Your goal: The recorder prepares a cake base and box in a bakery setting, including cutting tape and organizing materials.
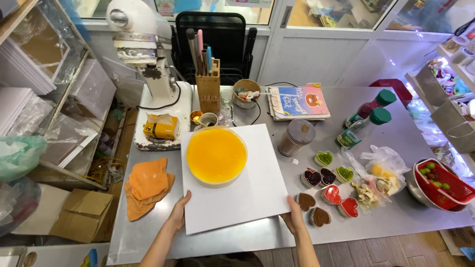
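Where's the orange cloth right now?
In the head view, the orange cloth lies crumpled on the steel table, just left of the white board, near the left hand.

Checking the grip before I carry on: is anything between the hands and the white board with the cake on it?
Nothing visible. The left hand grips the near-left edge of the white board, the right hand its near-right edge. The orange cloth lies left of the board, the heart-shaped cups right, both off it.

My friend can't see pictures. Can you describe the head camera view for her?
Two hands, left hand and right hand, grip a white board carrying a round yellow cake on a steel table. Heart-shaped cups sit right, an orange cloth left.
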